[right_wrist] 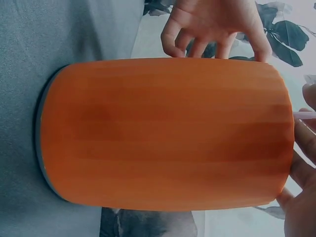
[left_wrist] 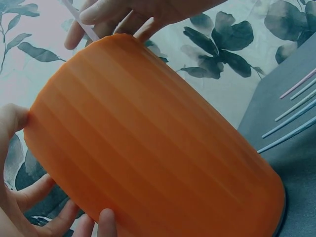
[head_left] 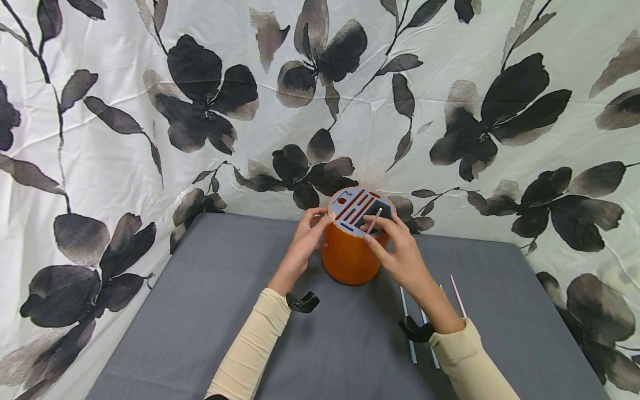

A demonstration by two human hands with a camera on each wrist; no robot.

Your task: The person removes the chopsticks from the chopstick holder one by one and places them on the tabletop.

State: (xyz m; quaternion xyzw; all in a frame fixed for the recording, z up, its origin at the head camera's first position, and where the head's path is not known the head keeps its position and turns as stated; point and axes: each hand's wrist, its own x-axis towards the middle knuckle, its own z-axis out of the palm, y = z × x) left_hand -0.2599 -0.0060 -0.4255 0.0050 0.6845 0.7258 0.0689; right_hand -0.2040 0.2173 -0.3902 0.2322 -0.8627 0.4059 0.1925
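An orange round knife block (head_left: pixel 352 264) with a grey slotted top (head_left: pixel 350 208) stands upright on the cloth-covered table. My left hand (head_left: pixel 304 239) holds its left side, the thumb up at the rim and the fingertips spread along the wall, as the left wrist view shows. Above the right part of the top, my right hand (head_left: pixel 400 247) pinches a thin pink chopstick (head_left: pixel 374 220) between thumb and fingers. The chopstick tilts over the dark opening (head_left: pixel 372 211) in the top. In the right wrist view the orange wall hides most of that top, and only a bit of chopstick (right_wrist: pixel 303 115) shows.
Several more thin chopsticks in light blue (head_left: pixel 413 353) and pink (head_left: pixel 457 294) lie on the grey table (head_left: pixel 210 311) to the right, partly under my right forearm. Behind the table hangs a white curtain (head_left: pixel 380 122) with dark flowers, close behind the block.
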